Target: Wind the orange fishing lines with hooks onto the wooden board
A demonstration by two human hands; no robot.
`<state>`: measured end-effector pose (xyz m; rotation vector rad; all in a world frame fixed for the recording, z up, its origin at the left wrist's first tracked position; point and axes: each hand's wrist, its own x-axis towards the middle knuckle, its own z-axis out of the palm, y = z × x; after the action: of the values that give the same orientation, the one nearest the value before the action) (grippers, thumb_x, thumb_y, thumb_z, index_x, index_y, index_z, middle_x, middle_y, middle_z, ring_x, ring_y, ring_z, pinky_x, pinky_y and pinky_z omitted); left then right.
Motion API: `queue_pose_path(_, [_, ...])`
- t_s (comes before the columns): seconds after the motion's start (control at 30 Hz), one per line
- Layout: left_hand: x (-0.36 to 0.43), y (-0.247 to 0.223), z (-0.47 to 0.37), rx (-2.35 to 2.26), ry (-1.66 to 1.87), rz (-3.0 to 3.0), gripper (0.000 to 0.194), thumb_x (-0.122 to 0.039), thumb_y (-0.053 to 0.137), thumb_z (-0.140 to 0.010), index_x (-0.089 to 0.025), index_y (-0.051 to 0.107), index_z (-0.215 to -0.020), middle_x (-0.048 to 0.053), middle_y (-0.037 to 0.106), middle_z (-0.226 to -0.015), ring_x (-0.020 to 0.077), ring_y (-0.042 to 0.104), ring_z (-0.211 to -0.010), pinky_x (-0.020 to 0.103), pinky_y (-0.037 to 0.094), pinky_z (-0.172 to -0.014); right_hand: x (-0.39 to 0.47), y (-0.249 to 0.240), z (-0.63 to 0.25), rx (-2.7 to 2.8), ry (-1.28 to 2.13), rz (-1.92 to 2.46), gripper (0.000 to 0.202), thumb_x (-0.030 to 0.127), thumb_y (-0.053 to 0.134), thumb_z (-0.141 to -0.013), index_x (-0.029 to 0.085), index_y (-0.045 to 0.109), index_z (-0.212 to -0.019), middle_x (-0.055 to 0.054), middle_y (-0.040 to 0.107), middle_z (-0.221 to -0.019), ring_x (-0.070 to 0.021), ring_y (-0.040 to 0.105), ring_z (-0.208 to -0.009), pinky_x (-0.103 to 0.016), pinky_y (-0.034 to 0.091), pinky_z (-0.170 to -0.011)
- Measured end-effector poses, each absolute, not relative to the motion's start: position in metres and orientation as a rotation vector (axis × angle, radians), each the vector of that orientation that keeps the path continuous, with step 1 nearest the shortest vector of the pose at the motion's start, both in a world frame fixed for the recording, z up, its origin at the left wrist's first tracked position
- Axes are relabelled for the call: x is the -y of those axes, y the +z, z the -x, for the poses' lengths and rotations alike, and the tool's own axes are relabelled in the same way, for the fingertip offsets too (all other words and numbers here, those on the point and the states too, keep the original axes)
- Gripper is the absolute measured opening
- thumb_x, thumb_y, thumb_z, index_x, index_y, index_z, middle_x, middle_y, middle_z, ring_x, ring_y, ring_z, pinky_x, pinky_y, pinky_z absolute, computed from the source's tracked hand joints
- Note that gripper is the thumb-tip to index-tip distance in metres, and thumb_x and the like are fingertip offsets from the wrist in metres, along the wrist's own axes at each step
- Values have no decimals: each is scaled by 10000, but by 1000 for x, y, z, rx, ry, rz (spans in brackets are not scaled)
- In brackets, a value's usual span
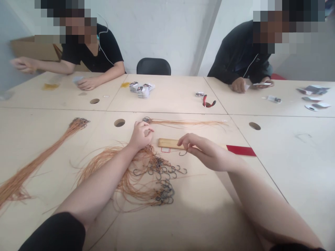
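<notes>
My left hand [142, 135] is closed with its fingers curled, just below the hook end of a laid-out bundle of orange lines [180, 122]. Whatever it may hold is too small to make out. A dark fish hook [182, 153] hangs at the fingertips of my right hand [202, 148], which is pinched on it. Behind those fingers lies a wooden strip [169, 143] with a red end [240, 150]. Under and beside my left forearm spreads a loose pile of orange lines [101, 162] tied to dark fish hooks [165, 191].
Another long bundle of hooked orange lines [39, 157] lies at the left. Across the table sit two people, their hands on small items. Small stacked packs [142, 91] and red-handled pliers [208, 102] stand at the back. Round holes [119, 122] pierce the tabletop.
</notes>
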<state>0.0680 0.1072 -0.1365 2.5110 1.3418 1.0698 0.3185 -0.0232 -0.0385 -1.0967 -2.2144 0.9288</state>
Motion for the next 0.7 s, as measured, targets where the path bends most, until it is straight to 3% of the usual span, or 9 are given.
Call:
queue_pose_path(0.13, [-106,-137,-69,-1329,1079,-2479,115,-158,558,-717,-197,665,-696,37,590,-815,202,489,-910,382,403,-882,30,-27,-328,1913,1064,914,101,232,351,-921,222,417,-845,-66,501,-1103,-164,493,-929,-341,440,-788])
queue_pose_path(0.5, [-102,-137,-72,-1316,1009,-2432,113,-159,564,-712,-196,668,-689,41,579,-805,206,495,-909,390,416,-874,40,-16,-335,1572,1089,824,116,335,499,-859,255,432,-809,-37,489,-1037,-188,467,-1009,-364,458,-816])
queue_pose_path(0.7, [-103,-138,-72,-1336,978,-2412,113,-154,567,-696,-197,671,-682,42,584,-800,213,505,-905,398,422,-876,46,1,-357,1312,911,806,111,362,599,-790,305,504,-785,-34,492,-1040,-218,433,-1104,-383,432,-830])
